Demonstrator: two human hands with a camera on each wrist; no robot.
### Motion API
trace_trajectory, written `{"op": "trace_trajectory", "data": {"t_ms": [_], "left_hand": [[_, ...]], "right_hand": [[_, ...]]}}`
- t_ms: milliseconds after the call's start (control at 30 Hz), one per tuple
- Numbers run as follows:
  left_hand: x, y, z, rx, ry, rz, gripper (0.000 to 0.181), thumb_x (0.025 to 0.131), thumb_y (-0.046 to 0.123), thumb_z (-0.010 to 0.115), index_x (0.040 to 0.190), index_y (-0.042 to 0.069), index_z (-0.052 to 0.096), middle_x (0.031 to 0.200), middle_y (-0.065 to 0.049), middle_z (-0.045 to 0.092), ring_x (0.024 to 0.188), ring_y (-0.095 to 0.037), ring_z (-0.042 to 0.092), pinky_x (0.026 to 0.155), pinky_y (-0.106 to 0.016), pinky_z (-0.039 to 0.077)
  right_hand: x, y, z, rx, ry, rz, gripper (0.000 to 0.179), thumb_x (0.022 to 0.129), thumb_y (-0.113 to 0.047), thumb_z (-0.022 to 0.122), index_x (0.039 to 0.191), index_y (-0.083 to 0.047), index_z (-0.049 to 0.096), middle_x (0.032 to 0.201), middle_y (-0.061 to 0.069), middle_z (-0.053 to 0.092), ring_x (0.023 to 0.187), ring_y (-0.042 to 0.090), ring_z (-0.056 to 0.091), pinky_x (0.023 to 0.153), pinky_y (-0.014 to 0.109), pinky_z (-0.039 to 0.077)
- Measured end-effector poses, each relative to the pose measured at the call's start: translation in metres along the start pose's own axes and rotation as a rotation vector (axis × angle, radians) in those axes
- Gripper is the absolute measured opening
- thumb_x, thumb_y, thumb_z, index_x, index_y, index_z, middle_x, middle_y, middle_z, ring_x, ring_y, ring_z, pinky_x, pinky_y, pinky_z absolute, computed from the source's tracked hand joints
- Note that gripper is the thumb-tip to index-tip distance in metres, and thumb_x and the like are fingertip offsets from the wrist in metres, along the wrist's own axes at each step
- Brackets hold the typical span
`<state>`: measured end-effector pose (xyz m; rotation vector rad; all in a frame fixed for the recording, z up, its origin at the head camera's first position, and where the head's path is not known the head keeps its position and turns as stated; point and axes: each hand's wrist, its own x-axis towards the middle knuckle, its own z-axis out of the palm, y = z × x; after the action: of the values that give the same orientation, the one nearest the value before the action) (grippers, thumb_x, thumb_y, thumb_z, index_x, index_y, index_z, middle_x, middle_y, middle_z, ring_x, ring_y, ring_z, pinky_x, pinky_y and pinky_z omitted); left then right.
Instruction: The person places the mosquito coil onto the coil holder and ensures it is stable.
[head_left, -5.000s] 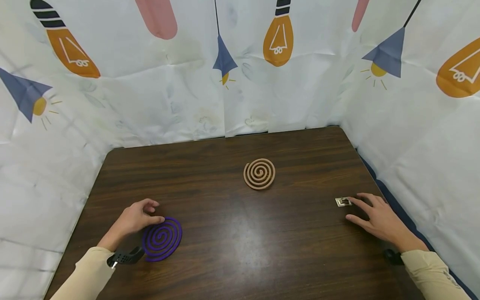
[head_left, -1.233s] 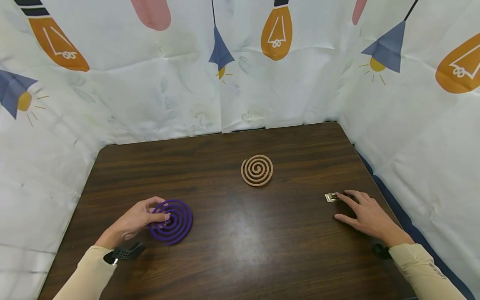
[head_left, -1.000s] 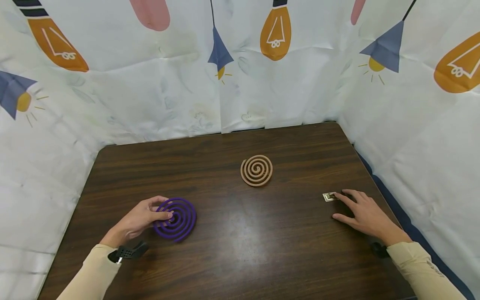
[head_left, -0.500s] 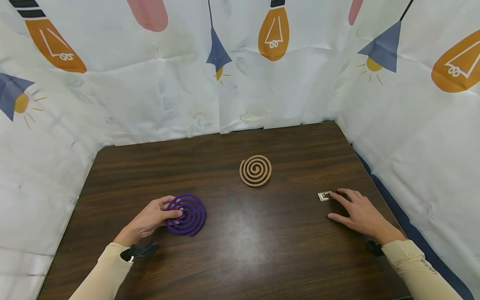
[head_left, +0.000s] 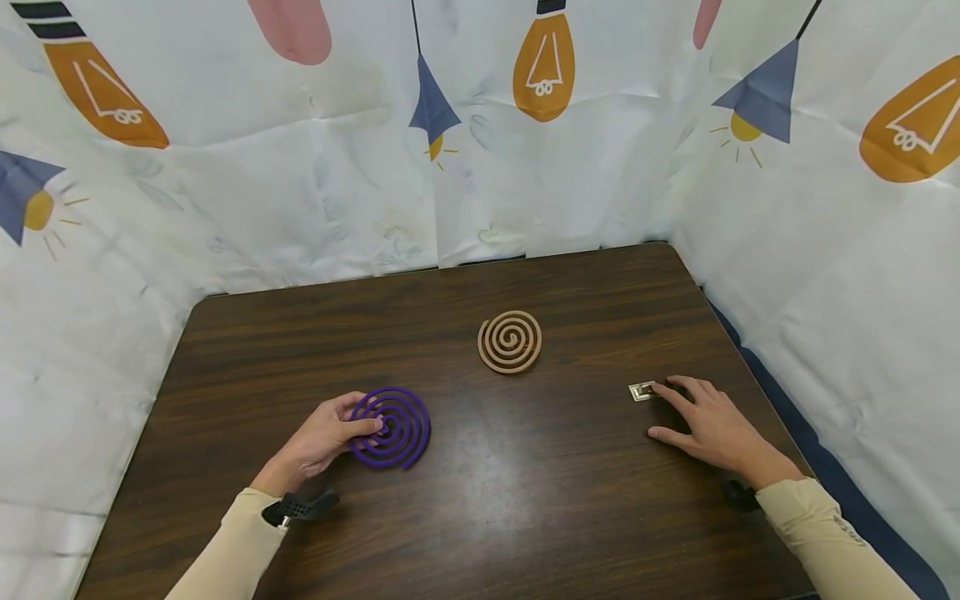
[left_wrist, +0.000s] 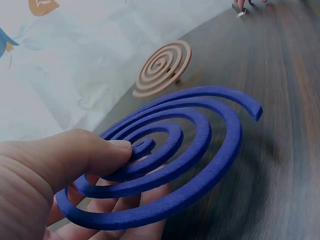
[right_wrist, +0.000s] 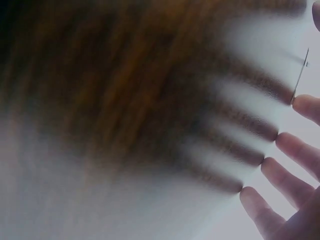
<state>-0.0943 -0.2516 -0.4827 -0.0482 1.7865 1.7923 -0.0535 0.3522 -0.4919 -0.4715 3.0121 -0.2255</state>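
In the head view my left hand [head_left: 326,435] pinches a purple mosquito coil [head_left: 417,450], thumb on top near its centre and fingers beneath. The left wrist view shows this coil [left_wrist: 220,132] tilted, raised over the table with its shadow beyond. My right hand [head_left: 701,419] lies spread at the right, its index fingertip on a small flat silver metal coil stand [head_left: 637,392] with a cut-out. Its other fingertips touch the table in the right wrist view, where the stand [right_wrist: 300,77] shows as a thin edge. A tan mosquito coil [head_left: 488,357] lies farther back.
The dark wood-grain table [head_left: 480,517] has rounded far corners. A white curtain [head_left: 337,192] printed with bulbs and lamps hangs along its back and both sides. Dark blue cloth [head_left: 825,467] shows beyond the right edge.
My left hand has picked the purple coil up off the table and carried it rightward. My right hand has slid leftward a little, the metal stand moving with its fingertip. The tan coil stays put.
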Motion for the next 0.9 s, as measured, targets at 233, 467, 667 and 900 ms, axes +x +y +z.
{"op": "trace_trajectory", "data": {"t_ms": [233, 467, 667, 900], "left_hand": [[0.006, 0.002, 0.011, 0.002, -0.009, 0.011, 0.034, 0.096, 0.005, 0.072, 0.124, 0.000, 0.052, 0.095, 0.005, 0.076, 0.079, -0.008, 0.074, 0.073, -0.024, 0.064], [0.013, 0.004, 0.024, -0.008, -0.003, 0.016, 0.037, 0.095, 0.006, 0.073, 0.125, -0.003, 0.052, 0.095, 0.004, 0.076, 0.079, -0.008, 0.074, 0.074, -0.025, 0.064], [0.023, 0.004, 0.036, -0.026, -0.018, 0.017, 0.041, 0.096, 0.005, 0.072, 0.128, -0.004, 0.049, 0.098, 0.004, 0.077, 0.084, -0.007, 0.075, 0.078, -0.026, 0.064], [0.034, 0.003, 0.048, -0.041, -0.021, 0.016, 0.037, 0.095, 0.003, 0.071, 0.125, -0.001, 0.051, 0.095, 0.004, 0.076, 0.080, -0.007, 0.075, 0.076, -0.026, 0.064]], "right_hand": [[0.001, -0.002, 0.002, 0.006, 0.011, -0.008, 0.077, 0.093, -0.058, 0.070, 0.152, -0.013, 0.051, 0.150, 0.023, 0.048, 0.134, 0.049, 0.049, 0.102, 0.071, 0.044], [0.004, -0.004, 0.003, 0.008, 0.019, -0.031, 0.076, 0.093, -0.058, 0.070, 0.152, -0.013, 0.051, 0.150, 0.023, 0.049, 0.134, 0.048, 0.050, 0.102, 0.070, 0.045], [0.007, -0.005, 0.002, 0.006, 0.017, -0.034, 0.076, 0.093, -0.058, 0.070, 0.152, -0.013, 0.051, 0.150, 0.023, 0.048, 0.134, 0.048, 0.049, 0.102, 0.072, 0.044], [0.010, -0.008, 0.003, 0.007, 0.012, -0.043, 0.075, 0.093, -0.058, 0.069, 0.151, -0.014, 0.052, 0.150, 0.022, 0.049, 0.134, 0.047, 0.050, 0.102, 0.071, 0.045]]}}
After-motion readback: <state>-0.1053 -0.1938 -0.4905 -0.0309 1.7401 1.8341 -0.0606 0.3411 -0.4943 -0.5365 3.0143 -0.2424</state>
